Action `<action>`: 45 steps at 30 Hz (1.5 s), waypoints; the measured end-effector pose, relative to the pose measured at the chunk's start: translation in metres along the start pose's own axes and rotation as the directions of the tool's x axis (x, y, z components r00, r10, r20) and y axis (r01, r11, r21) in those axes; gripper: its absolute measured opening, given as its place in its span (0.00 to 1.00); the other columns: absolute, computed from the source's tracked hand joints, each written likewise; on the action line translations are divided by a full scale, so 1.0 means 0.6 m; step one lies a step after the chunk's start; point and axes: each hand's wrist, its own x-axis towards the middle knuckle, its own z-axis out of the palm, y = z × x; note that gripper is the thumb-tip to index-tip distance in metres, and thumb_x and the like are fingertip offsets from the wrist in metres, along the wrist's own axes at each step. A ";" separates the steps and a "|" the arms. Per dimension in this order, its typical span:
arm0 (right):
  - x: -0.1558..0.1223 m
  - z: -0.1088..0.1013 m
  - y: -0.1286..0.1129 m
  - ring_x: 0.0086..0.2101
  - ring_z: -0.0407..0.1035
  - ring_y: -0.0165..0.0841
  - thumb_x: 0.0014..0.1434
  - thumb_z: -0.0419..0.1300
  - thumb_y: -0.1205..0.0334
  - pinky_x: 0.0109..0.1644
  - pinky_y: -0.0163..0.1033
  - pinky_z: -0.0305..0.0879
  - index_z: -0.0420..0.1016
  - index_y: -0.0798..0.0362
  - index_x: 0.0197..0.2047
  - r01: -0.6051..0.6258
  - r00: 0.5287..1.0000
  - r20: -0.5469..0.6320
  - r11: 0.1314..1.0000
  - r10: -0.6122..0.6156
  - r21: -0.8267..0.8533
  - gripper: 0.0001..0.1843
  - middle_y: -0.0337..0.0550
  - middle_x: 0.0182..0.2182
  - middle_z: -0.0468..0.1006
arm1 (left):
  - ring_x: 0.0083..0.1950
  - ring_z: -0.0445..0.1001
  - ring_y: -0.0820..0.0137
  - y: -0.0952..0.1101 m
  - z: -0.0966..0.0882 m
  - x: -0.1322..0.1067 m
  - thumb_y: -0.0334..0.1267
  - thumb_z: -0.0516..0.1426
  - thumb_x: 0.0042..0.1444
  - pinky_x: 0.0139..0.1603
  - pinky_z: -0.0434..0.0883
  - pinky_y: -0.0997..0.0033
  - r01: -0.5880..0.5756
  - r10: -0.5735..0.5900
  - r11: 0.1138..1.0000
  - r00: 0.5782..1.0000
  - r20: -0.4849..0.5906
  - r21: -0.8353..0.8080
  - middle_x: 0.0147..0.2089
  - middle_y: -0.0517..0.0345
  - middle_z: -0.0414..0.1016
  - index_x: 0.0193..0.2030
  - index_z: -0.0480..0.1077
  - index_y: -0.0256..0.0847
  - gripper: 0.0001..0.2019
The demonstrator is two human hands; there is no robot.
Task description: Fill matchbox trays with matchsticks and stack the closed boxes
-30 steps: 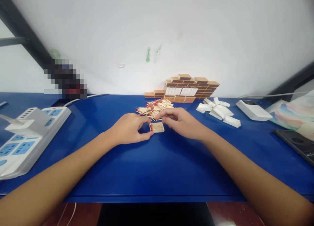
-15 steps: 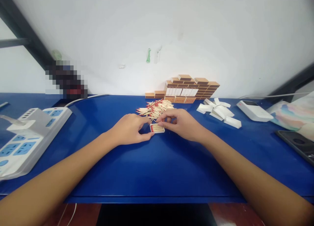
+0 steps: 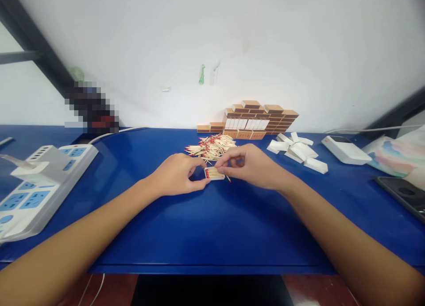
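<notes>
A small white matchbox tray point(image 3: 217, 178) lies on the blue table, with matchsticks point(image 3: 212, 173) side by side in it, red heads to the left. My left hand point(image 3: 177, 175) grips the tray's left end between thumb and fingers. Over the tray's right end, my right hand point(image 3: 244, 166) is closed in a pinch. A matchstick point(image 3: 229, 179) pokes out below its fingertips, and the rest of that stick is hidden. Just behind both hands is a loose heap of red-headed matches point(image 3: 212, 146).
Brown matchboxes point(image 3: 279, 122) are stacked against the wall. Several empty white trays point(image 3: 300, 151) lie to the right, near a white device point(image 3: 345, 150) and a dark phone point(image 3: 403, 193). A white power strip point(image 3: 71, 177) occupies the left side.
My right hand has shifted slightly right, and a matchstick now shows below its fingers. The left hand stays at the tray. The whole view has shifted a little.
</notes>
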 end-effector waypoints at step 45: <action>-0.004 0.016 0.017 0.31 0.65 0.31 0.69 0.61 0.61 0.37 0.38 0.57 0.77 0.53 0.35 0.104 0.993 0.085 0.935 -0.080 -0.339 0.10 0.40 0.32 0.73 | 0.23 0.65 0.74 0.001 -0.001 0.001 0.47 0.62 0.60 0.29 0.57 0.72 0.011 -0.011 0.999 1.000 0.017 0.040 0.22 0.66 0.68 0.45 0.80 0.40 0.14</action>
